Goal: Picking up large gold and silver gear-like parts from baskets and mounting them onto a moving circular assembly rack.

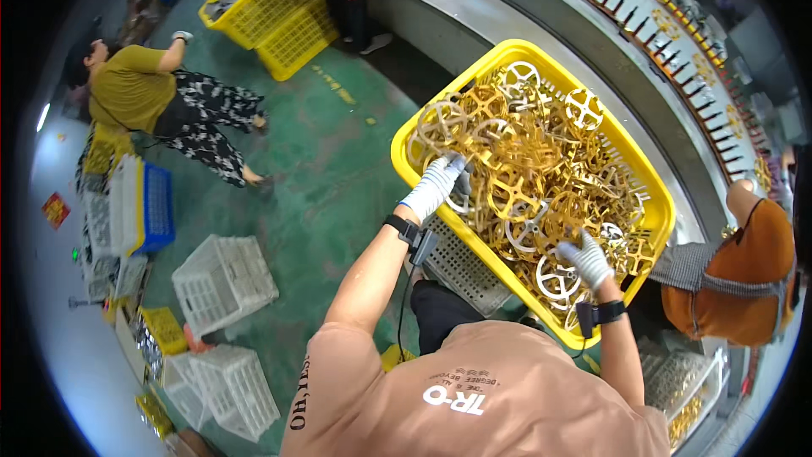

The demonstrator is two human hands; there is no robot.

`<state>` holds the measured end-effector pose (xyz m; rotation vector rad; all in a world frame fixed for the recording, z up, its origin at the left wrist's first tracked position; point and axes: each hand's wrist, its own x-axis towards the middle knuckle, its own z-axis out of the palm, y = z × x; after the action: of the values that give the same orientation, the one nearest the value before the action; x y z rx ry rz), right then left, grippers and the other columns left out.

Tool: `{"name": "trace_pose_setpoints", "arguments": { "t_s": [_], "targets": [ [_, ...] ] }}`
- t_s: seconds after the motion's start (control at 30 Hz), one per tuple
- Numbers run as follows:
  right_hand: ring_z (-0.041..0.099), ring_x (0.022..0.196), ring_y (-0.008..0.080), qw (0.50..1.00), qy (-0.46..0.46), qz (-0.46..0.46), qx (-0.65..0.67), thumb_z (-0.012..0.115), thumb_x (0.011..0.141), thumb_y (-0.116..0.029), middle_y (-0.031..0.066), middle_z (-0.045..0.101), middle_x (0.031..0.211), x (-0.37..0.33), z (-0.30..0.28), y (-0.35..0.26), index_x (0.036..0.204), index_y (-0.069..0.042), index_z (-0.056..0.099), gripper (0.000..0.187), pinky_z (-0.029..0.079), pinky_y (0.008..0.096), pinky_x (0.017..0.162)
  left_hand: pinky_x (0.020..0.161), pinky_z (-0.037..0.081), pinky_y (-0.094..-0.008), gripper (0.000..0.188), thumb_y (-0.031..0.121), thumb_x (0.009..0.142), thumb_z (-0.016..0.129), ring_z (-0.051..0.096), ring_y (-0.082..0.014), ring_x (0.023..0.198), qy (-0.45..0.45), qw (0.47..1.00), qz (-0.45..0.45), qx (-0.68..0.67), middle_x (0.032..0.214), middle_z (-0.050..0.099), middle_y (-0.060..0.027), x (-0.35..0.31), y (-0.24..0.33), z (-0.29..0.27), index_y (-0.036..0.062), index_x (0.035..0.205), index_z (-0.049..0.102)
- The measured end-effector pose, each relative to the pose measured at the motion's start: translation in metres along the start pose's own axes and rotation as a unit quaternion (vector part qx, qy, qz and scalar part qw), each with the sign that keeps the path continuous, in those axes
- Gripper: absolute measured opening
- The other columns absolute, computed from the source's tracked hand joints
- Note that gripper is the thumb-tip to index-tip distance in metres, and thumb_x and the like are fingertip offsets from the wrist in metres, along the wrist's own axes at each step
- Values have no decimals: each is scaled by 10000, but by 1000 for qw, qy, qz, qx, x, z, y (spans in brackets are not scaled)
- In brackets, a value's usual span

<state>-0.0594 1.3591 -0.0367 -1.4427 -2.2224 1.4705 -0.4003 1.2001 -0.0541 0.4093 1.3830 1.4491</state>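
Note:
A large yellow plastic basket (403, 137) stands in front of me, heaped with spoked metal rings (516, 195) in gold and silver. Some of the gold ones in the middle are blurred. My left hand (431, 188), in a white knitted glove with grey fingertips, reaches over the basket's left rim to the edge of the pile. Its fingertips sit among the rings, so any grip on one is hidden. Near the basket's right end, my right hand (588, 261) wears a similar glove. Its fingers are stretched out, thumb apart, just over the rings, with nothing visibly held.
Beyond the basket runs a curved metal ledge beside a line of dark upright pegs (651, 38). A person in an orange top (727, 279) is close on the right. Another person (135, 89) walks at left. White crates (224, 283) and yellow baskets (296, 42) stand on the green floor.

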Motion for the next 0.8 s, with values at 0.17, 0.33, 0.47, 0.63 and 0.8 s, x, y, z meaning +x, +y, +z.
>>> {"name": "trace_pose_setpoints", "arguments": {
  "t_s": [0.17,0.33,0.47,0.63,0.8],
  "targets": [
    [581,808,190,992,98,31,-70,645,786,-48,140,656,959,10,39,-64,1253,-83,517,486,493,338,748,741,569,-334,218,196,959,537,647,-175,803,-39,998,26,-44,929,651,-60,5,26,-92,85,1146,560],
    [617,866,210,982,166,-16,-84,656,736,-74,149,662,976,47,49,-5,1191,-65,581,461,496,318,800,831,513,-321,335,7,883,573,576,-163,995,6,993,80,88,1135,604,-42,43,21,-196,64,1211,547],
    [640,848,259,979,119,140,-84,663,731,-199,182,678,965,46,68,-44,1137,-46,633,435,479,342,823,825,512,-312,277,55,902,590,575,-164,939,-61,978,116,162,1161,607,-40,63,45,-217,38,1177,565],
    [647,861,228,969,191,157,-8,636,755,-226,141,691,961,28,99,-54,1192,-35,624,476,478,322,849,811,556,-378,420,22,892,585,604,-264,1021,-127,976,-125,-123,1202,577,-97,129,78,-252,47,1291,456],
    [416,1251,200,837,248,130,471,432,782,-119,76,452,1389,52,111,-121,1365,16,422,598,352,331,1026,811,544,-369,374,60,880,613,599,-203,976,-146,979,-31,140,1145,592,-74,226,95,-401,56,1236,500]
  ]
}}
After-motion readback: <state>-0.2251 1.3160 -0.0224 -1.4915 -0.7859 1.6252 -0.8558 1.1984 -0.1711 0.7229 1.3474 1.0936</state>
